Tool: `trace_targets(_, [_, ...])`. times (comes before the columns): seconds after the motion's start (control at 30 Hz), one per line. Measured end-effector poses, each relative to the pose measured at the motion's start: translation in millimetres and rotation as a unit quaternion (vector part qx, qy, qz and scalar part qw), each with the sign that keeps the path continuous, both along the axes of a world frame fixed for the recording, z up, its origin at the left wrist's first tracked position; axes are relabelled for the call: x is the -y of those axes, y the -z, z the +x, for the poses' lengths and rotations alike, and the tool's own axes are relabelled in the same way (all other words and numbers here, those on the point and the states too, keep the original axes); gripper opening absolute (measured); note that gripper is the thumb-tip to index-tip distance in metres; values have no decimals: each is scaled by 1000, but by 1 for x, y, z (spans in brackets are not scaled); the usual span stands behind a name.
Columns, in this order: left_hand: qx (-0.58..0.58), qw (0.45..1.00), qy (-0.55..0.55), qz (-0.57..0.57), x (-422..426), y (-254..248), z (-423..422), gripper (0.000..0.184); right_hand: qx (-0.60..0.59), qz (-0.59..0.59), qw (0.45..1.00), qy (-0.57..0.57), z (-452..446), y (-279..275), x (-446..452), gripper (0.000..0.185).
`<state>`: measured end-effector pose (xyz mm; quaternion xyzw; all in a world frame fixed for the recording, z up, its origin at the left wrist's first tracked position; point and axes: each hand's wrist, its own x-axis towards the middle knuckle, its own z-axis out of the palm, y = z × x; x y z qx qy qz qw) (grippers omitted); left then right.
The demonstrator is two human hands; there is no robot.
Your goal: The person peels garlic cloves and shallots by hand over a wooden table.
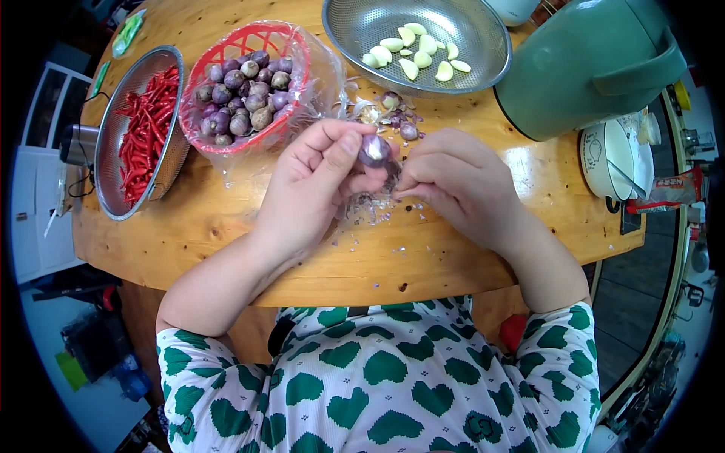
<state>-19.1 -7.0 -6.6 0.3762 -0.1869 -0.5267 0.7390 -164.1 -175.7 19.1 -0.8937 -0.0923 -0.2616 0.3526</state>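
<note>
A small purple shallot point(374, 152) with a pale, shiny patch sits between the thumb and fingers of my left hand point(311, 175). Close on its right is my right hand point(462, 181), fingers curled into a pinch beside the shallot's lower side. What those fingertips grip, if anything, is hidden. Under and around both hands lie scraps of dry purple skin point(377, 214). Just beyond them are loose shallots point(408, 131) among more peelings. A red plastic basket point(198, 83), lined with clear plastic, holds many unpeeled shallots point(245, 94) to the left.
At far left a metal colander point(178, 155) holds red chillies point(147, 128). A perforated steel bowl point(343, 34) with peeled garlic cloves point(424, 45) stands at the back. A green thermos jug point(563, 68) and a white enamel pot point(596, 162) stand on the right of the wooden table point(219, 249).
</note>
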Motion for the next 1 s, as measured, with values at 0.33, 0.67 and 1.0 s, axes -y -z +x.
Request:
trace_targets(0.33, [4, 1000, 16, -6, 5, -2, 0, 30, -47, 67, 987, 136, 0, 3, 6, 13])
trace_targets(0.67, [66, 996, 51, -10, 1, 4, -3, 32, 58, 23, 994, 85, 0, 1, 7, 16])
trace_targets(1.0, [94, 994, 63, 3, 0, 3, -2, 32, 50, 25, 996, 65, 0, 5, 9, 16])
